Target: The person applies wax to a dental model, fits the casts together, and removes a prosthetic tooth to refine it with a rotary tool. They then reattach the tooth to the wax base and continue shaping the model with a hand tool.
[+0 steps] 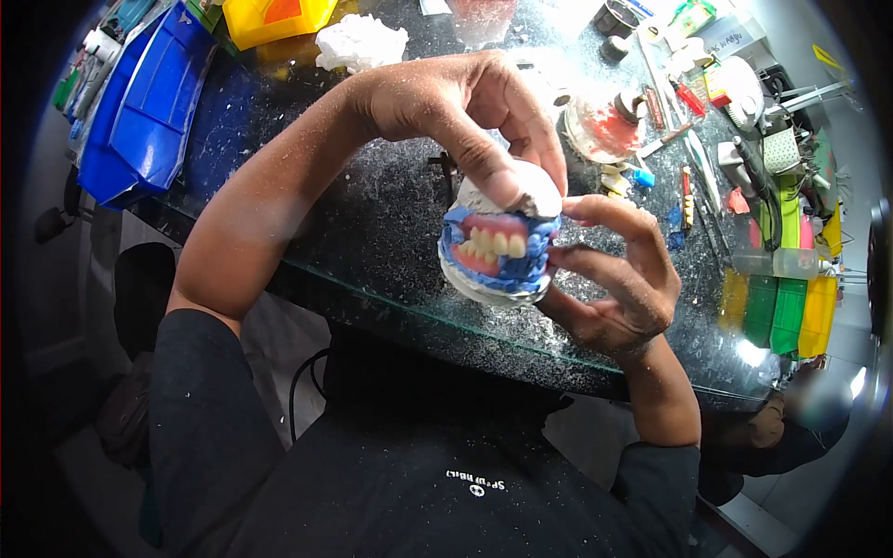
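Blue bin: I see a blue plastic bin (pixel 149 102) at the far left, well apart from the work.
Left hand: I read the left hand (pixel 465 102) as closed on the denture model (pixel 498 246) from above, thumb on the near face of the upper plaster cast (pixel 541 197), fingers passing behind it.
Model position: I have it between both hands, over the dark workbench (pixel 372 223) near the front edge; I can't tell whether its base touches the surface.
Long axis: bite closed, the stack runs from the upper cast down to the lower plaster cast (pixel 484 295), top leaning right; the denture teeth (pixel 493 240) face my camera.
Nearer hand: neither, by my view; the left caps the top, the right flanks the side.
Right hand: I make out the right hand (pixel 623 284) gripping with spread fingertips along the model's right side, beside the blue wax-like material (pixel 535 251), palm clear of it.
Green bin: I note a green bin (pixel 789 316) far right, beyond that hand.
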Demonstrator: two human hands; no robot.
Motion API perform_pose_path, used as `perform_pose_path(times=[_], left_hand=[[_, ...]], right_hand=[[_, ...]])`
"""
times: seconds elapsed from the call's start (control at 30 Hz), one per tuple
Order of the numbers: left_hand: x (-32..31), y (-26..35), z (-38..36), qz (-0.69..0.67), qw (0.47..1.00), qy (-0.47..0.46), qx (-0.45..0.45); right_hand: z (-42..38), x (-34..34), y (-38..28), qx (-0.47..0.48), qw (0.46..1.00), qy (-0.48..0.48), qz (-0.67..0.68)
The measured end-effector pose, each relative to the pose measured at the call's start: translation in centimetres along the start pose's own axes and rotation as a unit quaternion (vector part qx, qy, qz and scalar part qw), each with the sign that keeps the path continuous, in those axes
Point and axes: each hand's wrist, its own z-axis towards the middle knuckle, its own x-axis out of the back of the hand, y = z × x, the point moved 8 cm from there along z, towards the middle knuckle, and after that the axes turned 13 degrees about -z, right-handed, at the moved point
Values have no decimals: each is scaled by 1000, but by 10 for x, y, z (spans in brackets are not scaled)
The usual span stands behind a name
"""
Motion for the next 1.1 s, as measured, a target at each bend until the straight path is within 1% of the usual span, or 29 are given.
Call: perform_pose_path(times=[0.07,0.1,0.2,0.23,0.33,0.37,0.43,0.57,0.93,1.1], left_hand=[[2,1,1,-14,999,32,-11],[2,7,0,15,998,40,-39],[10,11,1,56,992,115,-17],[14,8,0,74,988,133,-32],[15,11,-3,105,980,170,-4],[17,7,-3,92,977,189,-16],[18,11,-5,112,974,195,1],[21,9,-8,123,962,242,10],[19,9,-8,120,963,237,35],[16,12,-8,126,964,228,48]], right_hand=[[-2,1,11,-31,999,10,42],[-4,1,15,-30,998,23,50],[-4,4,26,-58,994,48,73],[-4,4,29,-59,994,48,77],[-5,3,34,-71,993,42,87],[-5,3,35,-80,992,37,89],[-7,1,37,-98,990,31,95],[-4,1,36,-84,993,27,72],[-3,1,37,-95,993,14,70],[-4,-4,38,-96,993,-13,68]])
